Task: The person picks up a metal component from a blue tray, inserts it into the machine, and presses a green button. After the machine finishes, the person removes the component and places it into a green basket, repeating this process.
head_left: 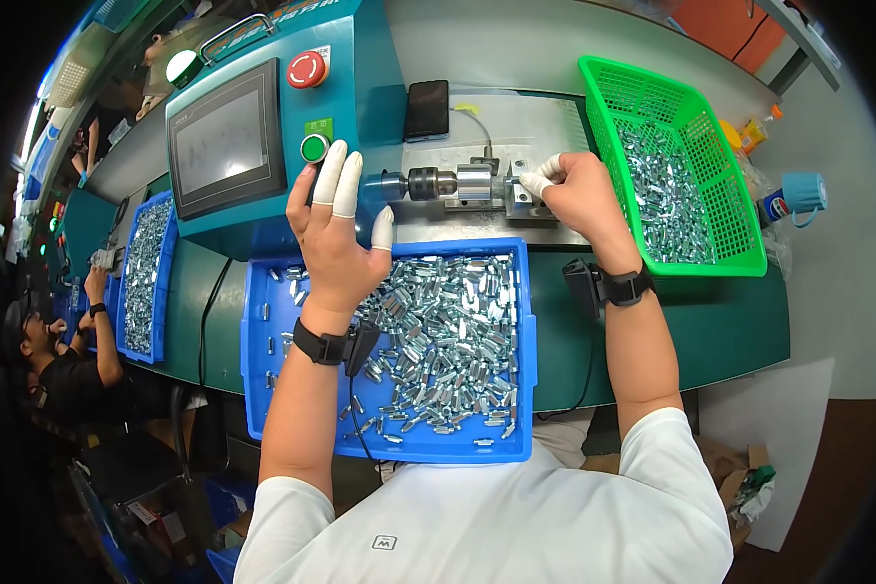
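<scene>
My left hand (336, 238) is raised with its fingers spread, holding nothing. White finger cots cover several of its fingertips, and these lie just below the round green button (314, 148) on the teal machine. At the metal fixture (522, 202), my right hand (579, 193) pinches thumb and forefinger, also in finger cots, on a small metal part (514, 181), mostly hidden by the fingertips. Left of that sit a silver cylindrical holder (474, 181) and a dark drill-type chuck (423, 183) in line with it. Black straps circle both my wrists.
Before me stands a blue tray (251, 362) of small shiny hexagonal metal parts. A green basket (741, 195) of similar parts is at right, a cup (803, 191) beyond it. A phone (427, 110) lies behind the chuck. Another person (73, 375) works at far left beside another blue tray (170, 243).
</scene>
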The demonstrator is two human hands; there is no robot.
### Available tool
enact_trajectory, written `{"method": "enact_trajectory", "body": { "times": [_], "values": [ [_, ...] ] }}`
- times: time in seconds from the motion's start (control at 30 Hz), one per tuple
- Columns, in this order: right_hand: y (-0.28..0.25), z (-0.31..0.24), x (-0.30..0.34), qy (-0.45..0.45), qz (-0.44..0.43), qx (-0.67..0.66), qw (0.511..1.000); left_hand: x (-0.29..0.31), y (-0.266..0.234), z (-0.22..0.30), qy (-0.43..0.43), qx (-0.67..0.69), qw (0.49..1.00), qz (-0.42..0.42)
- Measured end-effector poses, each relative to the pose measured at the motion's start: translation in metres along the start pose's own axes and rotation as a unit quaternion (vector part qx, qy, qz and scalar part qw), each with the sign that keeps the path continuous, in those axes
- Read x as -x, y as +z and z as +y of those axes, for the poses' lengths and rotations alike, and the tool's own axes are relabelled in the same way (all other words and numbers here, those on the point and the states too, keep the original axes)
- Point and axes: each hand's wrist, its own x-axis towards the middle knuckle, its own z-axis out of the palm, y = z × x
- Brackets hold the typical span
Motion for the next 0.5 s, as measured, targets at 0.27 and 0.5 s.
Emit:
{"method": "enact_trajectory", "body": {
  "times": [0.27,0.5],
  "values": [
    [0.003,0.002,0.001,-0.012,-0.004,-0.042,0.999,0.000,-0.001,0.000,0.002,-0.004,1.000,-0.002],
    [0.022,-0.011,0.010,-0.069,0.035,-0.050,0.996,0.000,0.000,0.002,0.000,-0.007,1.000,-0.007]
  ]
}}
